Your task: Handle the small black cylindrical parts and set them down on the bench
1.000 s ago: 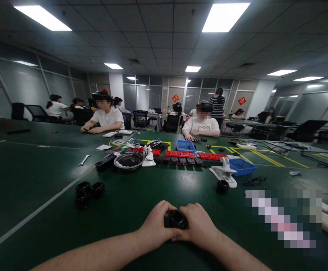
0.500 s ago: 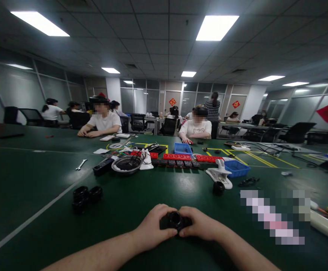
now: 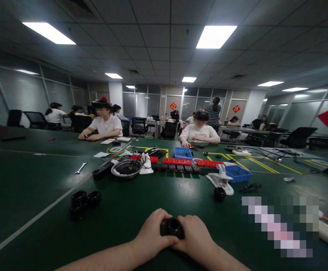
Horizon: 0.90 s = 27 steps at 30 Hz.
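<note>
Nearest the camera, the left hand [image 3: 152, 235] and the right hand [image 3: 193, 239] meet low over the green worktop [image 3: 40, 188], and both close around one small black part [image 3: 172, 227] held between them. Each grip is wrapped tight on it, fingers curled over the sides, so the part sits dead centre with neither hand the nearer. It looks like a short, stubby black cylinder with a round opening facing up and toward the camera; its axis seems to run roughly upright, tilted a little toward the person, though the fingers hide most of its body. Farther out on the left lies a cluster of similar black rings [image 3: 83, 199], well apart from the hands. On the right, beyond the hands, one more black ring [image 3: 219, 194] stands just beside a white clamp [image 3: 221, 178]. Beyond these come a metal bowl [image 3: 126, 168], a row of red and black power strips [image 3: 181, 164] and two blue trays [image 3: 239, 174]. At the far edge two people sit at work.
</note>
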Each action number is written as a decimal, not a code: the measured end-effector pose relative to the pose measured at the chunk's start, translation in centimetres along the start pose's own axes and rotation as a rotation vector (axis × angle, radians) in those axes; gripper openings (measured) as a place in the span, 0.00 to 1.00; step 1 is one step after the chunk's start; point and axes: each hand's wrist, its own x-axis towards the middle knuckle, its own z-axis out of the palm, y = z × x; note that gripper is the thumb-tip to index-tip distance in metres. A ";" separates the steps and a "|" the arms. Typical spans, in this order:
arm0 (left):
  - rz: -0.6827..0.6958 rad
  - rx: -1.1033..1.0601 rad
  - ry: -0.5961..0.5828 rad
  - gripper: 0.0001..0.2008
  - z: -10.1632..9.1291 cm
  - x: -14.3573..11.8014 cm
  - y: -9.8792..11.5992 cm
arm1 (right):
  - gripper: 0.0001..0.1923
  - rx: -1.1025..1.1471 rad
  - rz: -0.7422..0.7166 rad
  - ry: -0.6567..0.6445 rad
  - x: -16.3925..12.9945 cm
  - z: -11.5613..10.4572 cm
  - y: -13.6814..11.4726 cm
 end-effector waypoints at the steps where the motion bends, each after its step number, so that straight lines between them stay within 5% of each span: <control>1: 0.003 0.003 0.003 0.17 0.0 0.0 0.0 | 0.21 -0.012 -0.012 0.009 0.0 -0.1 -0.1; 6: 0.107 -0.015 -0.072 0.17 -0.6 -0.1 0.1 | 0.28 0.297 -0.160 -0.099 0.1 -1.4 1.1; 11: 0.165 -0.041 -0.119 0.19 -0.8 0.0 -0.2 | 0.17 0.576 -0.206 -0.264 0.6 -1.6 2.7; 17: 0.141 -0.037 -0.107 0.18 -0.6 0.1 0.0 | 0.17 0.536 -0.067 -0.218 0.8 -0.5 2.2; 24: 0.013 0.015 -0.026 0.17 -0.1 -0.1 -0.1 | 0.27 0.123 -0.033 -0.044 0.3 -0.2 0.7; 27: 0.054 -0.010 -0.040 0.17 -0.4 0.0 -0.1 | 0.30 0.237 -0.115 -0.077 0.1 -0.8 1.1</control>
